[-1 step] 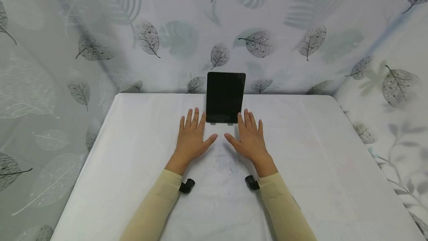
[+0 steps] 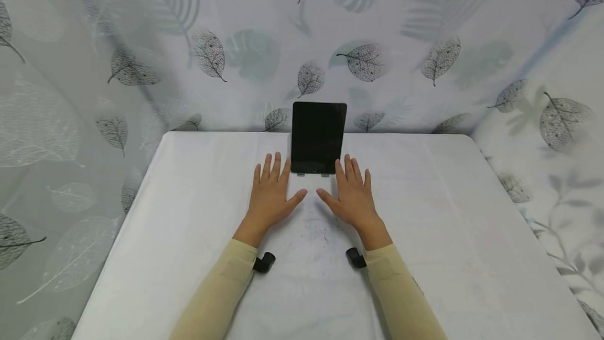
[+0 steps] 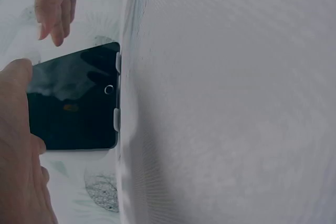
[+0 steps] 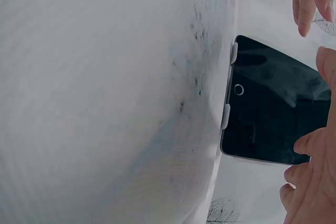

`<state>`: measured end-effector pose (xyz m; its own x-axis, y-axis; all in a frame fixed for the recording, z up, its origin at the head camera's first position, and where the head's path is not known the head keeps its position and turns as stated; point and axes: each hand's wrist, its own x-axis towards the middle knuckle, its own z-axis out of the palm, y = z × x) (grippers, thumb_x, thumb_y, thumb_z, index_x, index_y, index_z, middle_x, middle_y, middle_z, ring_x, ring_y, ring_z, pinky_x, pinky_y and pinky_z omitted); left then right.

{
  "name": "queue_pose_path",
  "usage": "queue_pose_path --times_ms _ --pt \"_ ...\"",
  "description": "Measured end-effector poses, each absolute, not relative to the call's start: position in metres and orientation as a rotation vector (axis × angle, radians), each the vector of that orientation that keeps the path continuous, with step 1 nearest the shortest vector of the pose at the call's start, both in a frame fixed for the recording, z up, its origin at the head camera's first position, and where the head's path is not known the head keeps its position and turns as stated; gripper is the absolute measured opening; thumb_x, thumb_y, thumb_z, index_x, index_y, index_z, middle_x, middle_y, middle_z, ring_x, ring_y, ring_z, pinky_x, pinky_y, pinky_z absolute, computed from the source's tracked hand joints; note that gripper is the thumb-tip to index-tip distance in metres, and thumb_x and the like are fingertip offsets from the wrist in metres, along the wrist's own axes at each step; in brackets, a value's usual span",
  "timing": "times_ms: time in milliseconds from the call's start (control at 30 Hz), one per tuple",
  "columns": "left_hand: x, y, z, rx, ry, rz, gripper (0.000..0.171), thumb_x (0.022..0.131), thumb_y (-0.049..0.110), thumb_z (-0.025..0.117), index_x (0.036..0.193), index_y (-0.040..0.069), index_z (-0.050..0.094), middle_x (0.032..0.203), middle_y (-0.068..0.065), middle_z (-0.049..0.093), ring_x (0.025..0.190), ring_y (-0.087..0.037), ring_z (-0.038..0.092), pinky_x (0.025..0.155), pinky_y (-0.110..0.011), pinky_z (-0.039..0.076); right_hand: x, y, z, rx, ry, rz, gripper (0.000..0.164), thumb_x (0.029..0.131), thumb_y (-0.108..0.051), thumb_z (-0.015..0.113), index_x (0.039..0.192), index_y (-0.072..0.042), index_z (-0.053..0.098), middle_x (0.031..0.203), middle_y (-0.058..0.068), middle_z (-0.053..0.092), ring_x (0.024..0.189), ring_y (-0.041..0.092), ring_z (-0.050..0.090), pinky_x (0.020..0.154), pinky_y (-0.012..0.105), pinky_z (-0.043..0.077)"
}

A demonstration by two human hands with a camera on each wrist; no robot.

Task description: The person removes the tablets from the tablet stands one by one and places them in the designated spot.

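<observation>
A black tablet (image 2: 317,138) with a round home button stands propped up near the far edge of the white table, its lower edge on two small grey stand tabs (image 4: 226,116). My left hand (image 2: 272,195) is just in front of its lower left corner, fingers straight and pointing away, thumb spread inward. On the other side my right hand (image 2: 350,195) mirrors it near the lower right corner. The two thumbs point at each other with a gap between them. Neither hand holds anything. The tablet screen is dark, with reflections in the left wrist view.
A white cloth covers the table (image 2: 189,198). Leaf-printed curtains (image 2: 264,56) hang behind it and along both sides. Black wrist devices (image 2: 264,262) sit at both sleeve cuffs. Small dark marks spot the cloth between the forearms.
</observation>
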<state>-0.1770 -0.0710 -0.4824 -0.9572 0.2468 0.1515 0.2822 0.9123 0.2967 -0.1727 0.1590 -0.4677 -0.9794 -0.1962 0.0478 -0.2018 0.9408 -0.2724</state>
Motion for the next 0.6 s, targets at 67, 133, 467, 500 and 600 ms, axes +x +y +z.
queue_pose_path --times_ms 67,133,467,500,600 --pt "-0.177 -0.071 -0.483 -0.413 -2.957 -0.494 0.093 0.097 0.07 0.045 0.165 0.014 0.017 0.173 -0.012 0.006 0.161 -0.033 -0.002 0.129 -0.059 0.004 -0.173 0.159 -0.468 0.315 -3.071 0.437 0.097 0.097 -0.068 0.049 0.165 -0.008 0.015 0.173 0.016 0.004 0.161 0.036 0.004 0.125 0.067 0.006" --pt "-0.177 -0.07 -0.483 -0.419 -2.947 -0.512 0.092 0.097 0.069 0.045 0.165 0.014 0.017 0.173 -0.014 0.007 0.161 -0.033 -0.002 0.129 -0.06 0.005 -0.173 0.159 -0.468 0.311 -3.064 0.446 0.097 0.097 -0.067 0.05 0.165 -0.008 0.015 0.173 0.016 0.004 0.161 0.036 0.005 0.125 0.067 0.006" --pt "-0.18 -0.066 -0.481 -0.465 -2.885 -0.789 0.09 0.101 0.064 0.043 0.165 0.01 0.011 0.173 -0.012 0.006 0.161 -0.034 -0.001 0.13 -0.057 0.005 -0.182 0.156 -0.467 0.258 -2.893 0.681 0.088 0.098 -0.056 0.058 0.162 -0.007 0.024 0.168 0.017 0.024 0.154 0.038 0.025 0.126 0.061 0.017" --pt "-0.181 -0.065 -0.481 -0.471 -2.868 -0.825 0.089 0.101 0.063 0.043 0.165 0.009 0.011 0.173 -0.012 0.005 0.161 -0.034 0.0 0.13 -0.057 0.006 -0.184 0.156 -0.467 0.253 -2.864 0.721 0.086 0.098 -0.054 0.059 0.162 -0.006 0.026 0.167 0.018 0.027 0.153 0.038 0.028 0.126 0.061 0.02" --pt "-0.186 -0.063 -0.481 -0.49 -2.817 -0.925 0.088 0.102 0.061 0.044 0.165 0.008 0.011 0.173 -0.01 0.005 0.161 -0.033 0.003 0.13 -0.056 0.008 -0.189 0.156 -0.468 0.226 -2.78 0.849 0.08 0.099 -0.049 0.059 0.161 -0.008 0.029 0.163 0.018 0.033 0.149 0.038 0.034 0.124 0.059 0.027"
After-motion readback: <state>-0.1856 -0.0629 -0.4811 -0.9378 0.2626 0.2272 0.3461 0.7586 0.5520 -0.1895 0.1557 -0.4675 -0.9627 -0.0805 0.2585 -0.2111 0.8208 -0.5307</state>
